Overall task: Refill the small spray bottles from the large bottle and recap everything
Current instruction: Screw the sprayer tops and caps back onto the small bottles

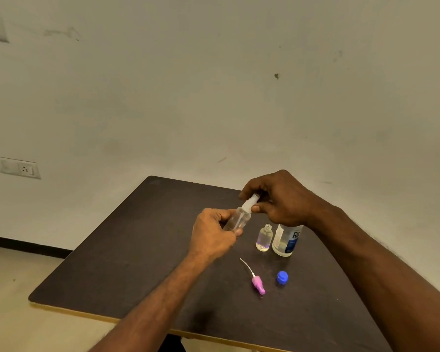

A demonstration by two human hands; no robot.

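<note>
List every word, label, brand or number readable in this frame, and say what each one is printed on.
"re" above "nu": partial blue letters on the white label of the large bottle; the right hand hides whatever follows.
Blue panel lower on that label: print too small to read.
Small open bottle, clear spray bottle in the left hand, blue cap, pink sprayer: no text visible.
</note>
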